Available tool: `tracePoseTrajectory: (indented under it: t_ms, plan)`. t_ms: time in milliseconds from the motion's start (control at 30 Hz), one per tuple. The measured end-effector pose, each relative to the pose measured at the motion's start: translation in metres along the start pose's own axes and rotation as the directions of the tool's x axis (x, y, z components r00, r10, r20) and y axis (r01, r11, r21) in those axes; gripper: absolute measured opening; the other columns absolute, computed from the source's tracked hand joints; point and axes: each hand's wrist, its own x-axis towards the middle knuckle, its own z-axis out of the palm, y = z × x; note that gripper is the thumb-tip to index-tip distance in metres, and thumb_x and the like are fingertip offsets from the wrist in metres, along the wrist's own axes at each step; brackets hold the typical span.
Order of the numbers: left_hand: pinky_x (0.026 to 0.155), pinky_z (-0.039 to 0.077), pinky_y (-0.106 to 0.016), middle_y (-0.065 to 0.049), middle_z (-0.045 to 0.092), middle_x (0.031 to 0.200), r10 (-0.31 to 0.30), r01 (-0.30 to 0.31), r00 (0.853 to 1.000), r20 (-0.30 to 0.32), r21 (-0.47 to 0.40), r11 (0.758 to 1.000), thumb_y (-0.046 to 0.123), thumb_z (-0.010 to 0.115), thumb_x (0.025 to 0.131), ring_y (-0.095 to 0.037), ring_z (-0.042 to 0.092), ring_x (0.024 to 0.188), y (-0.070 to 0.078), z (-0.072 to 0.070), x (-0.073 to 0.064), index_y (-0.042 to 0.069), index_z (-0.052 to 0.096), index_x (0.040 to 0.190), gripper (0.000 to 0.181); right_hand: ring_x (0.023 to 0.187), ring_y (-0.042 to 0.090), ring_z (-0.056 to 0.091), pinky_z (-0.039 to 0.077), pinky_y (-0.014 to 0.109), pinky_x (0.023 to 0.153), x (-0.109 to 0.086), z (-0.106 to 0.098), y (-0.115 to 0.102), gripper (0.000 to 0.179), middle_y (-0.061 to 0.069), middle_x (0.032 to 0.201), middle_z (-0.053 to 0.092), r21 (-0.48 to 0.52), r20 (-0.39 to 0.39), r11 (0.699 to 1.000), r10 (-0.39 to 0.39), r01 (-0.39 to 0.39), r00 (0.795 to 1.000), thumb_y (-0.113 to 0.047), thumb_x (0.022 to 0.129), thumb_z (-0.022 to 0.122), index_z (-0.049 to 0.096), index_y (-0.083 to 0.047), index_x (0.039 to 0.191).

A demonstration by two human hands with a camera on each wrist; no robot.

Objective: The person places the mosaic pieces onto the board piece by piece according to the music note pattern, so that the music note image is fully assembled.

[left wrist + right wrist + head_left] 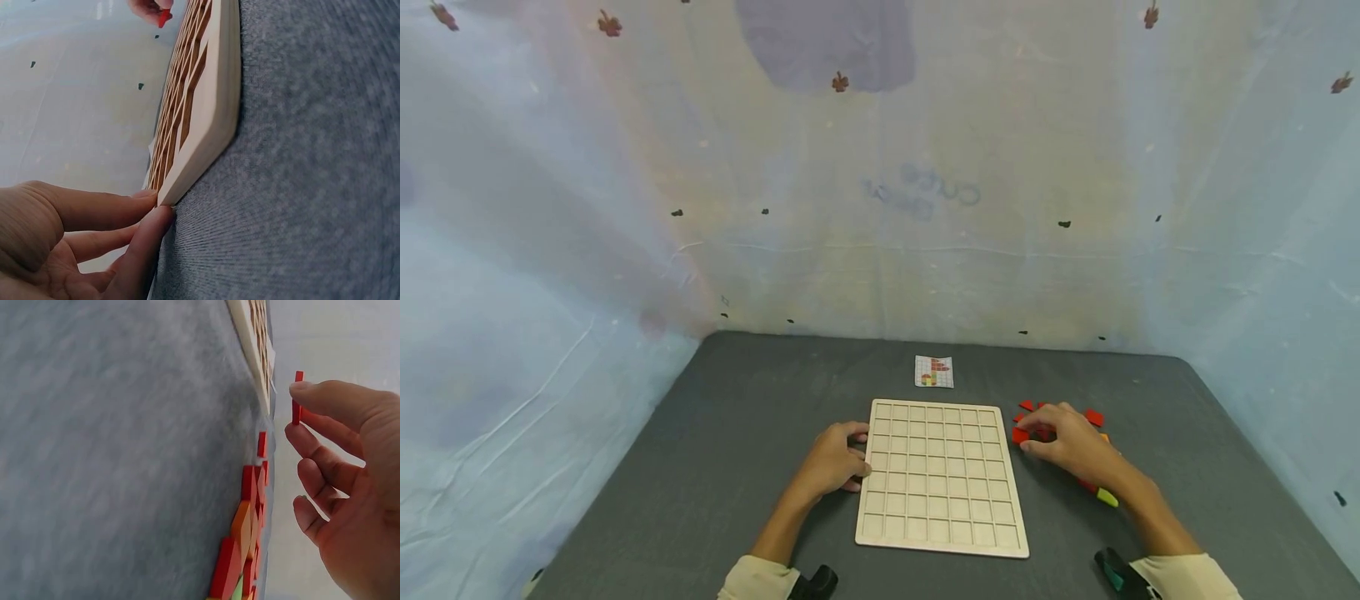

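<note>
A pale wooden grid board with square recesses lies on the dark table. My left hand is at its left edge, pinching the rim between thumb and fingers, as the left wrist view shows. To the right of the board, my right hand is raised over a group of loose tiles. Between its thumb and fingertips it pinches a thin red tile, clear of the table. Loose red tiles and an orange tile lie below it, several partly hidden by the hand in the head view.
Behind the board lies a small printed card with a coloured grid pattern. A yellow-green piece sits near the right forearm. A pale sheet hangs behind the grey-black table and along its sides.
</note>
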Motion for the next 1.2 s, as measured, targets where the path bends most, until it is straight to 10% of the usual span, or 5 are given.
tracePoseTrajectory:
  t_ms: [1200]
  plan:
    - [0.058, 0.065, -0.038, -0.022, 0.06, 0.136, -0.001, 0.002, 1.0, 0.02, -0.033, 0.999, -0.012, 0.077, 0.081, -0.028, 0.068, 0.104, -0.001, -0.002, -0.004, -0.007, 0.057, 0.146, 0.069, 0.101, 0.026, 0.059, 0.049, 0.054, 0.095, 0.052, 0.039, -0.051, 0.025, 0.002, 0.109, 0.071, 0.136, 0.042, 0.987, -0.088, 0.082, 0.995, -0.018, 0.096, 0.079, 0.078, -0.006, 0.118]
